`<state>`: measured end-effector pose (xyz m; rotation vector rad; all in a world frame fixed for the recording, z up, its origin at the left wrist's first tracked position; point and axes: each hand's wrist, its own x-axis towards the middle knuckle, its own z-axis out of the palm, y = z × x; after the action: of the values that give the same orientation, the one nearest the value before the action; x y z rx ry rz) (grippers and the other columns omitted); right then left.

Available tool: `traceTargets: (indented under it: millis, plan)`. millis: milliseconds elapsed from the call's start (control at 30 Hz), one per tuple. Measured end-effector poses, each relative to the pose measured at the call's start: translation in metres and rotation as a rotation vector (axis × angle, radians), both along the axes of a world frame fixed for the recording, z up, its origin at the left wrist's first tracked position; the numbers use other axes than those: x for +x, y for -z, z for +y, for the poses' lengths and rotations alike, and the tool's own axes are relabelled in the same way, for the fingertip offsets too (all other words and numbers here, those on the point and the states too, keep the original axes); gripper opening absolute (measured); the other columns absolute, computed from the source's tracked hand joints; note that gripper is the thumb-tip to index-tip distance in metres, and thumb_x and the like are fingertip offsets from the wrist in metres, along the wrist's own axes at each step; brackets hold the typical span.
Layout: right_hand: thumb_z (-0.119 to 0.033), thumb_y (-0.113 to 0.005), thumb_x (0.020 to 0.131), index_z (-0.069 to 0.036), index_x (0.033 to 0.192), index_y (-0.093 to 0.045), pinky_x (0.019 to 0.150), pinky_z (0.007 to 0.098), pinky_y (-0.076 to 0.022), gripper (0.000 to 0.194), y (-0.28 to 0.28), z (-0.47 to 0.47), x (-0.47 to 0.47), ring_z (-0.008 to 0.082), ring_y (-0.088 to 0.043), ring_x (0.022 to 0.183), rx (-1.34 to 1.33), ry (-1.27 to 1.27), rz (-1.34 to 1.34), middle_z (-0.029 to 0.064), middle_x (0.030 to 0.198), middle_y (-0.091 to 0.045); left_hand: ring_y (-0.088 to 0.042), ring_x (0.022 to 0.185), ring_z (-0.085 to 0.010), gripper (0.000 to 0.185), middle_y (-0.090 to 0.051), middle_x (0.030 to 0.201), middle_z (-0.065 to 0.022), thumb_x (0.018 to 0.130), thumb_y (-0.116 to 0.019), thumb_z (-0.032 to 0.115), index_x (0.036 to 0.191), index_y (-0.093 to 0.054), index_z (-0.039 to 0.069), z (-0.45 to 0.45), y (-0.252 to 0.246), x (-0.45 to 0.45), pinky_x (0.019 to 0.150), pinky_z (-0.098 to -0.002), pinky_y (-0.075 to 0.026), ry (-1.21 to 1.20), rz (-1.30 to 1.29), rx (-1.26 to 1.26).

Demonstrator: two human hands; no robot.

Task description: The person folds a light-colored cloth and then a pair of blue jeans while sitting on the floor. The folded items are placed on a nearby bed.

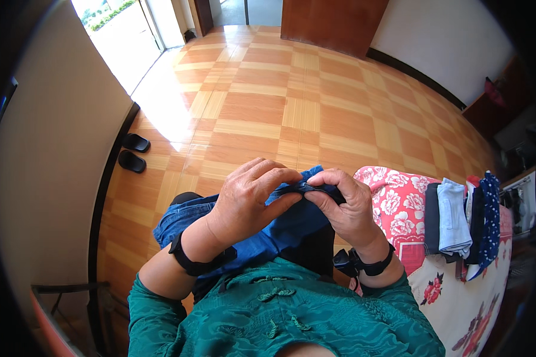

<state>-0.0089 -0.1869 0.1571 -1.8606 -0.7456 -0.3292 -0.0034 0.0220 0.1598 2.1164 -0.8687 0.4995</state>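
A blue denim garment (268, 238) lies across my lap, and one edge of it is raised in front of me. My left hand (254, 196) pinches that edge between thumb and fingers. Close beside it, my right hand (346, 203) grips the same edge between thumb and forefinger, the fingertips of both hands almost meeting. Part of the denim hangs to the left over my knee. My hands and forearms hide some of the cloth, so I cannot tell which kind of garment it is.
To my right, several folded clothes (455, 218) stand in a row on a bed or seat with a floral cover (388, 189). Black slippers (132, 161) lie by the left wall. Ahead, the patterned floor (259, 96) reaches a bright doorway (125, 44) and a brown door (330, 24).
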Motion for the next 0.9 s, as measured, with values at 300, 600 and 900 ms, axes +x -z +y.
traceTargets:
  millis: [300, 600, 900]
  plan:
    - [-0.009, -0.059, 0.101, 0.0, 0.12, -0.059, 0.078, 0.0279, -0.0535, 0.021, -0.005, -0.001, -0.016, 0.0179, -0.071, 0.089, 0.042, -0.007, 0.263, 0.0127, 0.097, -0.071, -0.065, 0.077, -0.0254, 0.02, -0.068, 0.083, -0.0095, 0.075, -0.082, 0.004, 0.092, -0.07, 0.004, -0.001, 0.02, -0.012, 0.067, -0.0349, -0.052, -0.01, 0.199, -0.224]
    - [-0.01, -0.064, 0.099, 0.003, 0.105, -0.07, 0.068, 0.0262, -0.0511, 0.016, -0.018, -0.003, -0.013, 0.0136, -0.067, 0.077, -0.043, -0.067, 0.405, 0.0116, 0.086, -0.071, -0.066, 0.078, -0.024, 0.021, -0.07, 0.084, -0.0091, 0.075, -0.083, 0.005, 0.091, -0.071, 0.004, 0.012, 0.015, -0.015, 0.068, -0.0337, -0.053, 0.051, 0.211, -0.216]
    - [-0.002, -0.067, 0.093, 0.003, 0.107, -0.069, 0.066, 0.0319, -0.0549, 0.015, -0.021, 0.002, -0.015, 0.0263, -0.072, 0.076, -0.117, -0.056, 0.193, 0.0178, 0.086, -0.072, -0.067, 0.078, -0.0231, 0.021, -0.07, 0.083, -0.0087, 0.075, -0.085, 0.007, 0.09, -0.071, 0.004, 0.014, 0.017, -0.013, 0.066, -0.033, -0.053, 0.061, 0.244, -0.225]
